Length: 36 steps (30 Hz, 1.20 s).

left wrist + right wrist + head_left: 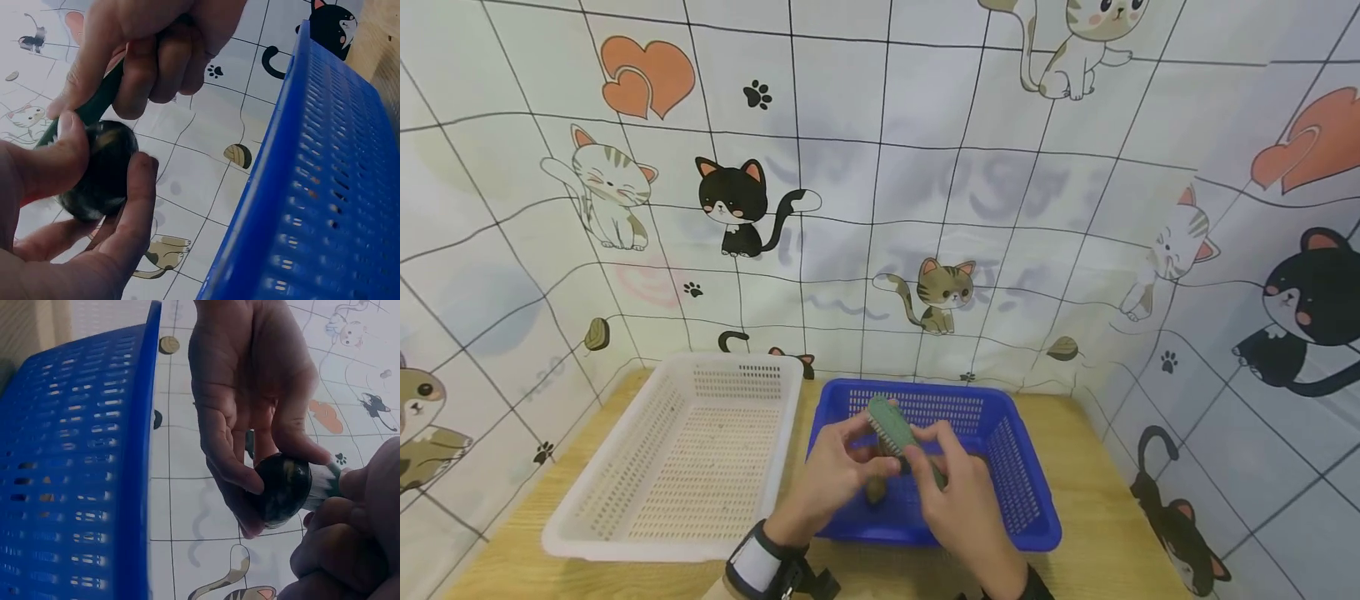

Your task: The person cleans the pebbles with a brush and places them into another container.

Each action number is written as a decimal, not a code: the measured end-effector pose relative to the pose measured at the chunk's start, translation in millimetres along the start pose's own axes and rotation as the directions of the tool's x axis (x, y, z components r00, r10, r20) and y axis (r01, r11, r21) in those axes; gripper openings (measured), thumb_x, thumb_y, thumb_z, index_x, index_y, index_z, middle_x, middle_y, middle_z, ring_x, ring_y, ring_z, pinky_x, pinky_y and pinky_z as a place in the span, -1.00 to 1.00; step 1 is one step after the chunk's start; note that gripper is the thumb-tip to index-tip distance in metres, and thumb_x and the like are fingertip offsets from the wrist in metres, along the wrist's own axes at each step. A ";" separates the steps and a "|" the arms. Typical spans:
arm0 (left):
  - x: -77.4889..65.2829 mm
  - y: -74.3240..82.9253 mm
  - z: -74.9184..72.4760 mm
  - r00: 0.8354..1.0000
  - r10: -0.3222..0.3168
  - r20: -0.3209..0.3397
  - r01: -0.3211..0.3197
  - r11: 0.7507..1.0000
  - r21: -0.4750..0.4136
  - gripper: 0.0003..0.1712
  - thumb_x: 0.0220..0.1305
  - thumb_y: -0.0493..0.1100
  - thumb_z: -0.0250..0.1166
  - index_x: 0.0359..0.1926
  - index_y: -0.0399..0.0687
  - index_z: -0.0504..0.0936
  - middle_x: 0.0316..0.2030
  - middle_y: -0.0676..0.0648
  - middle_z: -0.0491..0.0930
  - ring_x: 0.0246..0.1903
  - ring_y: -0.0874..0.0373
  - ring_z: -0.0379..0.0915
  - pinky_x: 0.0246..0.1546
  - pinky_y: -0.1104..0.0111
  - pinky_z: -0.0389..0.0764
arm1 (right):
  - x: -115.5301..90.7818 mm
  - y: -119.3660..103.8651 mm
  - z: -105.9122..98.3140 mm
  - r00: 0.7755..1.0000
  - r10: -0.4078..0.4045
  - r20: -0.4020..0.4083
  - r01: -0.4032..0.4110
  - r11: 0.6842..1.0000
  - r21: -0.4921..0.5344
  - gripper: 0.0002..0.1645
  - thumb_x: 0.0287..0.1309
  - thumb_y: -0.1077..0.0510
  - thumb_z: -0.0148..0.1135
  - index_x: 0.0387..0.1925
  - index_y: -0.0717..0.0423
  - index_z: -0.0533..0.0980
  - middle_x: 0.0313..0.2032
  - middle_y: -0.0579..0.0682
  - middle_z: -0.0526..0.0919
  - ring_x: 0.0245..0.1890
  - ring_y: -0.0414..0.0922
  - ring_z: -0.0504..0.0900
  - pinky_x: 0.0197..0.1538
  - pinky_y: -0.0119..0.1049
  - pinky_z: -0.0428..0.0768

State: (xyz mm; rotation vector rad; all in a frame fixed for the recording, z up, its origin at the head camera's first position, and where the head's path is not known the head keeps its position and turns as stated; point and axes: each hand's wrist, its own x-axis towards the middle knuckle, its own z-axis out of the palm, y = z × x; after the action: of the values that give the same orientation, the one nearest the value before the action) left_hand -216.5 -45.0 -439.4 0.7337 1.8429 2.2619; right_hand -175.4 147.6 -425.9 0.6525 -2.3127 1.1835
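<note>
My left hand point(827, 471) holds a dark, shiny, rounded stone-like object point(111, 172) between thumb and fingers. A green scrubbing brush point(891, 423) with pale bristles is gripped in my right hand point(961, 492), its handle running through the curled fingers. In the right wrist view the bristles of the brush point(322, 487) press against the side of the dark object. Both hands are over the blue basket point(1037, 479). Below the left hand, a brownish rounded object point(876, 490) lies in that basket; the hands hide part of the inside.
To the left stands a white plastic basket point(782, 450) with a slotted base. Both baskets rest on a wooden table point(1097, 500). Behind and at the sides hangs a cat-patterned sheet point(842, 183) with grid lines.
</note>
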 end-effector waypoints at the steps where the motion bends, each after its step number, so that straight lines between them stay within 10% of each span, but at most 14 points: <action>1: -0.3 -0.8 1.8 1.000 -0.013 0.017 0.013 1.000 0.002 -0.19 0.14 -0.35 0.48 0.39 0.17 0.44 0.23 -0.16 0.49 0.03 -0.11 0.60 -0.01 0.10 0.67 | 0.2 1.3 -1.2 1.000 0.013 -0.012 -0.013 1.000 -0.016 -0.74 0.52 -0.03 0.07 0.12 -0.07 0.44 -0.80 -0.41 0.24 -0.88 -0.46 0.05 -0.87 -0.56 0.08; 13: 0.0 8.3 0.7 0.999 -0.033 -0.020 0.031 0.996 -0.080 -0.17 0.16 -0.34 0.47 0.42 0.11 0.40 0.23 -0.25 0.46 0.07 -0.17 0.57 0.01 0.07 0.65 | 2.7 10.5 -16.4 0.979 0.203 0.009 -0.203 0.979 0.019 -0.71 0.50 -0.22 0.01 0.11 -0.30 0.44 -0.83 -0.31 0.26 -0.88 -0.36 0.07 -0.84 -0.44 0.06; 24: 5.0 3.0 -0.4 0.996 -0.037 -0.082 0.031 0.997 -0.077 -0.19 0.14 -0.31 0.50 0.39 0.20 0.44 0.18 -0.26 0.48 0.03 -0.16 0.60 -0.01 0.05 0.66 | 0.4 -2.4 -7.3 1.000 -0.029 0.010 0.030 0.997 -0.070 -0.77 0.52 0.01 0.09 0.10 -0.08 0.43 -0.79 -0.40 0.20 -0.86 -0.47 0.04 -0.85 -0.59 0.07; 36: 0.8 12.2 2.3 0.999 -0.033 0.004 0.033 0.997 -0.074 -0.14 0.15 -0.34 0.48 0.44 0.05 0.37 0.24 -0.26 0.44 0.04 -0.18 0.59 -0.02 0.05 0.66 | 3.9 4.6 -16.5 0.992 0.113 -0.064 -0.116 0.992 -0.045 -0.75 0.52 -0.12 0.06 0.09 -0.20 0.47 -0.84 -0.37 0.21 -0.89 -0.39 0.03 -0.87 -0.47 0.03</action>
State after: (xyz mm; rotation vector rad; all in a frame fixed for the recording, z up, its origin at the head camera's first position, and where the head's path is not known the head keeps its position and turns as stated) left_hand -213.8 -45.6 -427.3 0.6892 1.7466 2.2940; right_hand -178.2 162.9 -417.8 0.4649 -2.3459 1.1773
